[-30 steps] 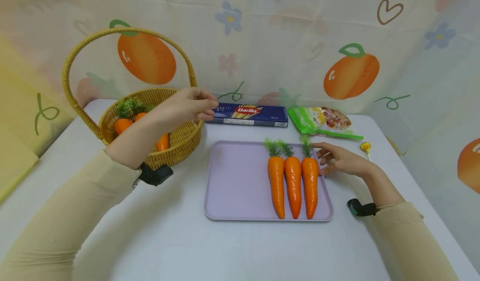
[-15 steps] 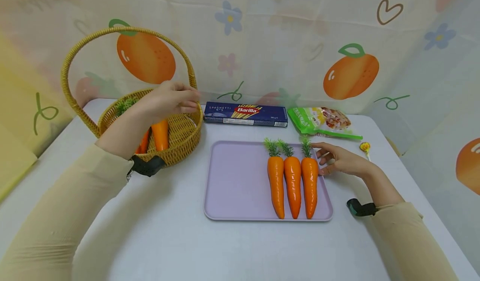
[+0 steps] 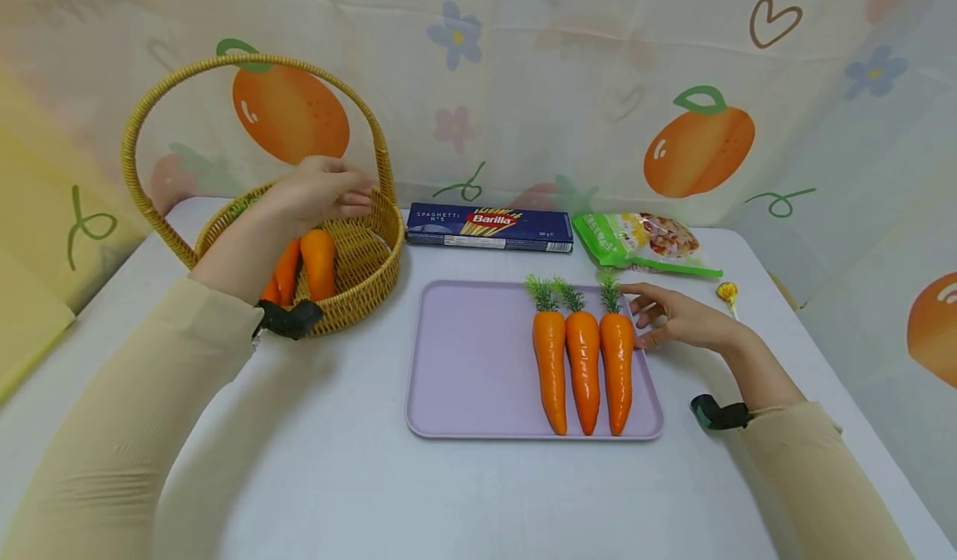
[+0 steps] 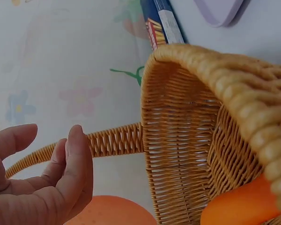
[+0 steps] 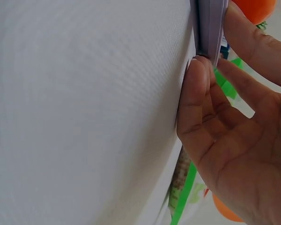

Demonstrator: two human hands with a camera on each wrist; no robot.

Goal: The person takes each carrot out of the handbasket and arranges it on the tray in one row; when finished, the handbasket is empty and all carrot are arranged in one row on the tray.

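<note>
My left hand hovers over the yellow wicker basket, palm empty and fingers loosely bent. In the left wrist view its fingers overlap the basket's arched handle. Orange carrots with green tops lie in the basket, partly hidden by my forearm. At the right side of the lilac tray, my right hand holds the edge. The right wrist view shows the thumb on the rim and bent fingers at its underside. Three carrots lie side by side on the tray's right half, tops pointing away.
A blue spaghetti box lies behind the tray, beside the basket. Right of it is a green food bag. A yellow lollipop lies near the right wrist. A printed cloth hangs behind the white table.
My left hand has moved left, from over the spaghetti box's end to over the basket, uncovering the box's lettering. The right hand, tray and three carrots have stayed put.
</note>
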